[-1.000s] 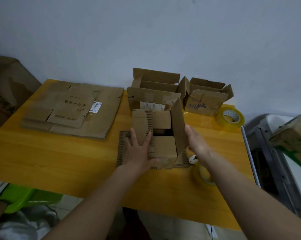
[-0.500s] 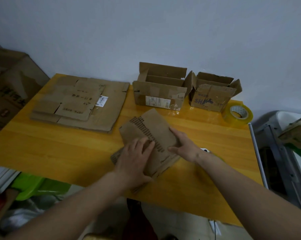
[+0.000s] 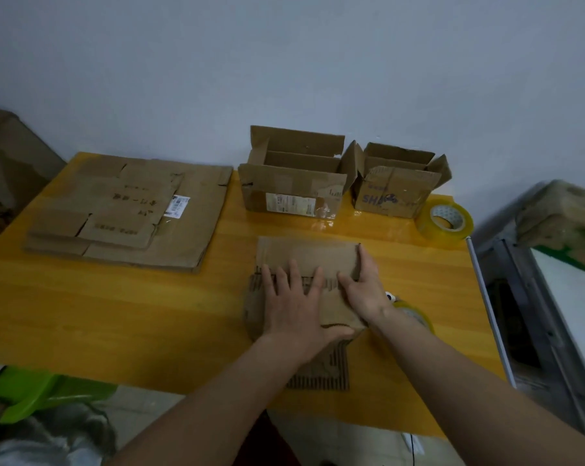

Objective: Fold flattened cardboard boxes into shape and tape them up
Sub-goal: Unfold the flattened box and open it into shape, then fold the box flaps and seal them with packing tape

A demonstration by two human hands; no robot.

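A small brown cardboard box lies on the yellow table, over a strip of ridged cardboard. My left hand presses flat on top of it with fingers spread. My right hand presses its right side, fingers straight along the right edge. A roll of clear tape lies just right of my right wrist, partly hidden. A second tape roll lies at the table's far right.
Two shaped boxes with open flaps, a wider one and a smaller one, stand against the wall. A stack of flattened boxes lies at the left. A grey bin stands right of the table, a green stool below left.
The small box stood open a second ago; since then it was tipped over and turned, and it now lies squarely under both pressing hands.
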